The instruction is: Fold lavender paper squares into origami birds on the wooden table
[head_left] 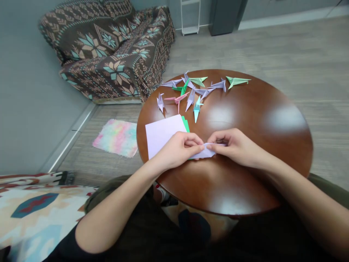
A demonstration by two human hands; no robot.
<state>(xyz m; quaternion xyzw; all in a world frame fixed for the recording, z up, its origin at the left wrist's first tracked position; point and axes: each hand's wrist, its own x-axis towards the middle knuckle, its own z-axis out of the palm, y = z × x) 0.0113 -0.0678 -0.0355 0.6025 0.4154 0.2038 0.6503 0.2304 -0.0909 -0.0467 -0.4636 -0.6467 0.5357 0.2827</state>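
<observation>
Between my two hands is a partly folded piece of lavender origami paper [206, 153], low over the near middle of the table. My left hand [183, 148] pinches its left side with thumb and fingers. At its right side, my right hand [231, 146] closes thumb and fingertips on the folded edge. Fingers hide parts of the folds. Under and beside my left wrist lies a stack of square paper [163, 133], lavender on top, with green sheets [185, 124] showing at its right edge.
Several folded paper cranes stand along the far left of the round brown table [259, 120], among them a pink crane [177, 99], a blue crane [196, 109] and a light green crane [236, 81]. Beyond are a patterned sofa [117, 69] and a pastel mat [117, 137].
</observation>
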